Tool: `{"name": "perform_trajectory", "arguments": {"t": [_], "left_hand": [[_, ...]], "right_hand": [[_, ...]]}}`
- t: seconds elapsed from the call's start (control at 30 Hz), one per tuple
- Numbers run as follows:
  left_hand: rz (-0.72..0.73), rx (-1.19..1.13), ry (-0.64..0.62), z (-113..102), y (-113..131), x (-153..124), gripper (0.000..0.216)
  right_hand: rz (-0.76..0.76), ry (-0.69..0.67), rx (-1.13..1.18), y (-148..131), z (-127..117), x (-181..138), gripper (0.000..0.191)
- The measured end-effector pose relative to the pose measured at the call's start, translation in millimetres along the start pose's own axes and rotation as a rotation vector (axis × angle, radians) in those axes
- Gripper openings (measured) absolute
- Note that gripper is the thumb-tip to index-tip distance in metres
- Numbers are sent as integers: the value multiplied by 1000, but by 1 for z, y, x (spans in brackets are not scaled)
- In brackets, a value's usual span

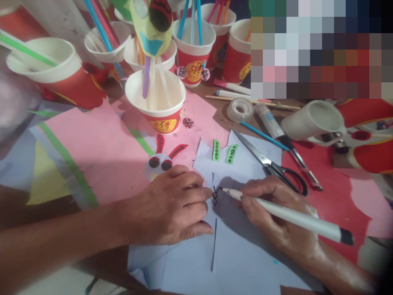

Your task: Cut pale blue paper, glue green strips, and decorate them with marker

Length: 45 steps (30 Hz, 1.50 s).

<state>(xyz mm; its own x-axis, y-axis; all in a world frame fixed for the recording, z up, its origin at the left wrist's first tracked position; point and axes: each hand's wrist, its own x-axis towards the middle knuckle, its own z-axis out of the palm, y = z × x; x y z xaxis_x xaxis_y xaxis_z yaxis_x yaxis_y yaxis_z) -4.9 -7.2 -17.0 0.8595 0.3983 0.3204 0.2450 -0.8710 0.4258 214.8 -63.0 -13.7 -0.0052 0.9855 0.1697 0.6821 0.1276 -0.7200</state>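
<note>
My right hand (276, 217) grips a white marker pen (301, 215) with a black end cap. Its dark tip meets the light blue paper (245, 254), where short black V-shaped marks run in a column. Flat on the sheets, fingers slightly bent, my left hand (178, 205) presses beside those marks and holds nothing. Just past it lies a paper cutout face (156, 163) with red dotted strips and black eyes, partly covered by my fingers. Two green dotted paper strips (216, 150) rest on the blue sheet above the pen.
Black-handled scissors (272, 166) lie right of the strips, near a glue tube (268, 119), a tape roll (240, 109) and a white mug (313, 123). A paper cup (162, 121) stands ahead on pink paper (101, 159), with several red cups behind. Red paper (337, 192) is at right.
</note>
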Motion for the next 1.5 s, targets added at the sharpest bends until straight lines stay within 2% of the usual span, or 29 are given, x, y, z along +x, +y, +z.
{"name": "perform_trajectory", "arguments": {"t": [0.27, 0.4, 0.53, 0.7, 0.93, 1.3, 1.5], "left_hand": [[3, -7, -10, -1, 0, 1, 25], [5, -1, -14, -1, 0, 1, 25], [5, 1, -22, -1, 0, 1, 25], [4, -17, -30, -1, 0, 1, 25], [-8, -63, -11, -2, -1, 1, 21], [-29, -50, 17, -1, 3, 0, 16], [8, -39, -43, -2, 2, 6, 20]], "right_hand": [[-124, -20, -69, 2, -1, 4, 6], [-139, -39, -70, 1, -3, 5, 6], [-77, -67, -5, 3, -5, 4, 6], [36, -20, 90, 6, -4, 3, 4], [127, 19, 56, 0, 0, 2, 7], [94, 40, 68, 5, 4, 8, 12], [137, 27, 87, 3, 1, 9, 10]]}}
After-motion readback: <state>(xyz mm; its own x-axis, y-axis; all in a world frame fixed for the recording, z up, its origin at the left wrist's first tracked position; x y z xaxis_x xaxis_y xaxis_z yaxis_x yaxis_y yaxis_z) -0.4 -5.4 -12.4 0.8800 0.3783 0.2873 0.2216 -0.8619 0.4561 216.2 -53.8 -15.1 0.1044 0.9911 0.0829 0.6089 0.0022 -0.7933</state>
